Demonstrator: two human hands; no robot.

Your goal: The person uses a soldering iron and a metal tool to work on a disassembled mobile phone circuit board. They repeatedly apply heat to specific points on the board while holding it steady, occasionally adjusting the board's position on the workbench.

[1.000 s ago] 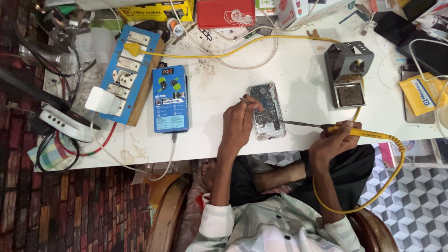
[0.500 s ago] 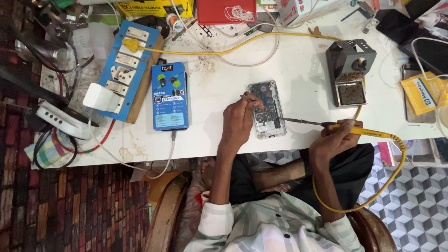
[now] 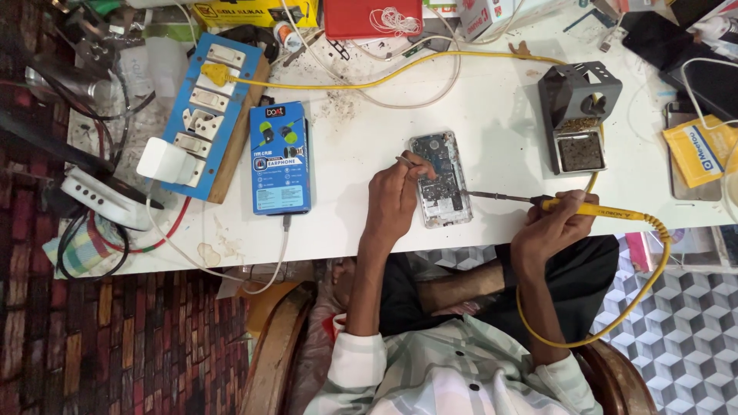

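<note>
Two hands work over one opened phone [image 3: 440, 179], which lies back-off and face down on the white table [image 3: 361, 146], close to its near edge and roughly midway along it. Its circuit board and metal shields are bare. The left hand [image 3: 392, 201] is curled shut around a thin pair of tweezers [image 3: 406, 161], whose tips rest at the phone's left side near its upper half. The right hand [image 3: 555, 224] is closed in a pen grip on the yellow handle of a soldering iron [image 3: 538, 201]; the dark tip reaches to the phone's right edge, touching it or just beside it, I cannot tell which.

From here the main risk seems to be heat. If the tip lingers or slides across the board, it could lift a pad or scorch a neighbouring part. The phone lies loose, so a push from either tool could shift it toward the near edge. The left fingers sit close to the tip's path, and a slip could burn them.

Further out, the iron's yellow cord [image 3: 615, 315] loops down off the near edge past the person's lap; a snag there could jerk the tip. An iron stand [image 3: 578, 115] sits toward the far right, well apart from the phone, so any return of the hot iron crosses open table. A blue product box [image 3: 280, 157] lies left of the phone, and a blue switch board [image 3: 206, 115] with plugged leads lies beyond it near the left edge.
</note>
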